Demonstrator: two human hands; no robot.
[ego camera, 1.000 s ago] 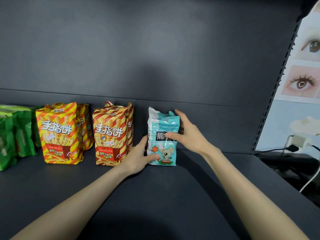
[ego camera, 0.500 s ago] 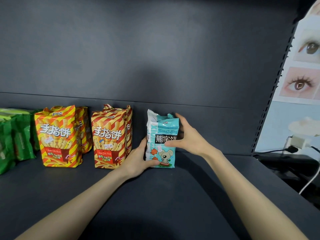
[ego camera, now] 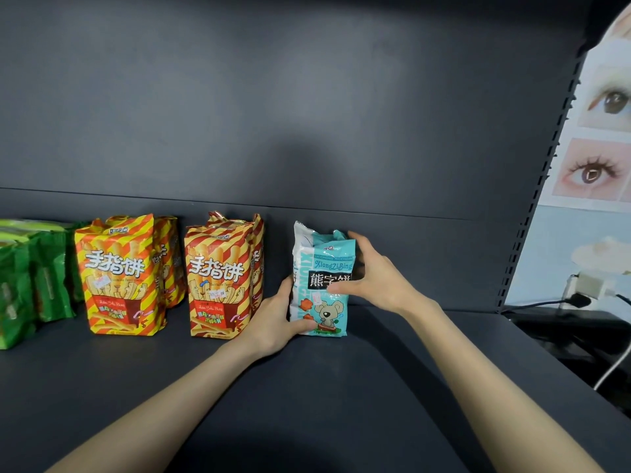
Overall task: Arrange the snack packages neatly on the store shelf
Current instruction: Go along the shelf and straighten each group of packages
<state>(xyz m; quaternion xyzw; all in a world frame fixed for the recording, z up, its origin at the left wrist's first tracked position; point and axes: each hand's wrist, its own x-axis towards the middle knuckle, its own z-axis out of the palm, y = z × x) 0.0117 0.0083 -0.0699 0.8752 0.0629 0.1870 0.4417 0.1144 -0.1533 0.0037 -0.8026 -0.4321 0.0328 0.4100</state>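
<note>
A teal and white snack bag with a koala [ego camera: 322, 281] stands upright on the dark shelf [ego camera: 307, 387], right of centre. My left hand [ego camera: 273, 322] grips its lower left side, thumb across the bottom front. My right hand [ego camera: 372, 274] holds its right edge, thumb on the front and fingers behind. To its left stand two groups of red and yellow striped finger-biscuit bags [ego camera: 222, 278] [ego camera: 119, 278], each with another bag behind. Green bags [ego camera: 30, 281] sit at the far left.
The shelf's dark back panel [ego camera: 307, 114] rises behind the bags. A slotted upright [ego camera: 532, 233] bounds the shelf on the right. Beyond it hang eye posters [ego camera: 594, 172], a plug and cables [ego camera: 580, 295]. Bare shelf lies right of the teal bag.
Both hands stay on the teal bag, which sits nearly where it was. The view has shifted slightly, so everything appears a little lower and to the left.
</note>
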